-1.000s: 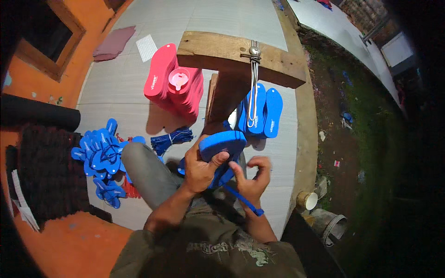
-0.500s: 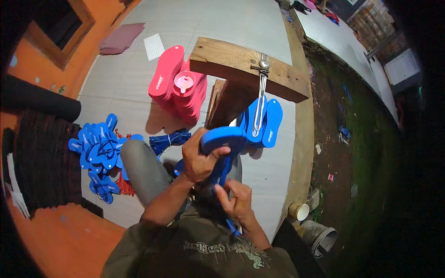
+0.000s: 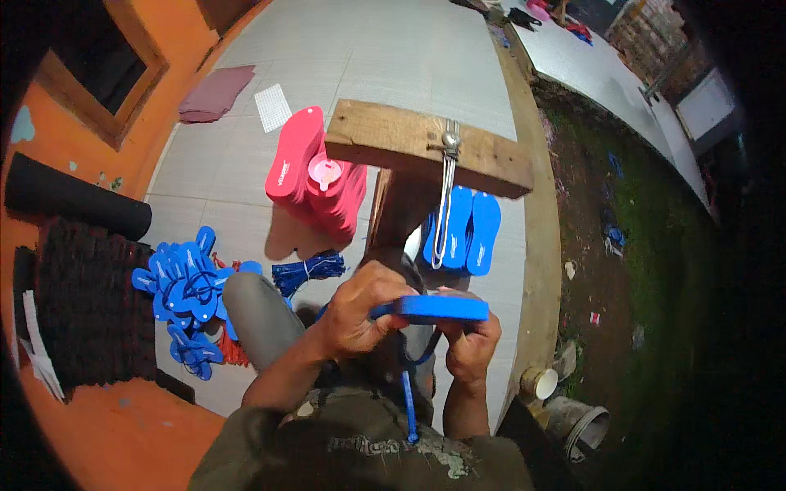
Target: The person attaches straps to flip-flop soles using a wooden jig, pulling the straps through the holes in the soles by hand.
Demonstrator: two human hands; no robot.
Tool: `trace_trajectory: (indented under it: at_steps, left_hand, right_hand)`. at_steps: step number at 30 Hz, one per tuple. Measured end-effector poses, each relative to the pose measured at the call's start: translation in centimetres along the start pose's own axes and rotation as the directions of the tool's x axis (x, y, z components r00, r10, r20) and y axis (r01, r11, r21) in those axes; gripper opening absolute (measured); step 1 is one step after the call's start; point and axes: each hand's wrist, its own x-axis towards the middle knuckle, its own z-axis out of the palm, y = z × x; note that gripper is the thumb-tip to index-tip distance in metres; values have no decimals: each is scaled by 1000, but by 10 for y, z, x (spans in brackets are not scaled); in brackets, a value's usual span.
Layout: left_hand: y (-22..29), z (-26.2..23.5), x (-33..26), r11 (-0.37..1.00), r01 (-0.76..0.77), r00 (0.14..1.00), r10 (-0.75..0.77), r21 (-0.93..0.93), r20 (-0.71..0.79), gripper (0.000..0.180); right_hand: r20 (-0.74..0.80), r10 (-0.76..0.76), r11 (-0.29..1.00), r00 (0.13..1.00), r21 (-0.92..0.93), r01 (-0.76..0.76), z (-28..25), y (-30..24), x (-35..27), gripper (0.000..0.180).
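Two hands meet on one blue sole (image 3: 434,308), held flat and edge-on in front of the person's chest, just below the wooden stand (image 3: 426,151). Going from the left: a black roll (image 3: 78,199) lies by the orange wall; below it sits a dark mat (image 3: 82,315); beside that, a heap of blue straps (image 3: 184,286) lies on the grey floor (image 3: 393,57), with a blue cord bundle (image 3: 309,272) just right of it; the person's knee (image 3: 255,311) rises between heap and bundle. Further back a stack of red soles (image 3: 315,176) leans near the stand's post. The left hand (image 3: 356,315) is closed on the sole's left end, fingers curled over the top; a blue strap (image 3: 407,393) hangs down from under the sole between the forearms. The right hand (image 3: 471,344) grips the sole's right end from below, thumb up against the edge. A metal hook (image 3: 444,200) hangs from the stand's top beam; behind it several blue soles (image 3: 471,229) lie on the floor. Far right, a white cup (image 3: 540,382) and a grey pipe (image 3: 577,425) rest on the dirt.
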Motion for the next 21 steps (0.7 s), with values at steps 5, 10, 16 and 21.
trace_trajectory:
  at_steps: [5,10,16,21]
  left_hand:
    - [10,-16,22,993,-91,992,83,81,97,22]
    - [15,-23,40,979,-189,971,174,81,161,36]
    - [8,-15,45,992,-104,994,101,66,51,33]
    - [1,-10,45,985,-164,986,165,53,-5,28]
  right_hand:
    - [16,-281,941,959,202,273,14,-4,28,18]
    - [270,-534,832,801,2,554,-9,-24,63,11]
    - [279,-533,827,799,-28,562,-12,-27,72,13]
    - [246,-543,822,803,-38,568,-12,-25,73,11]
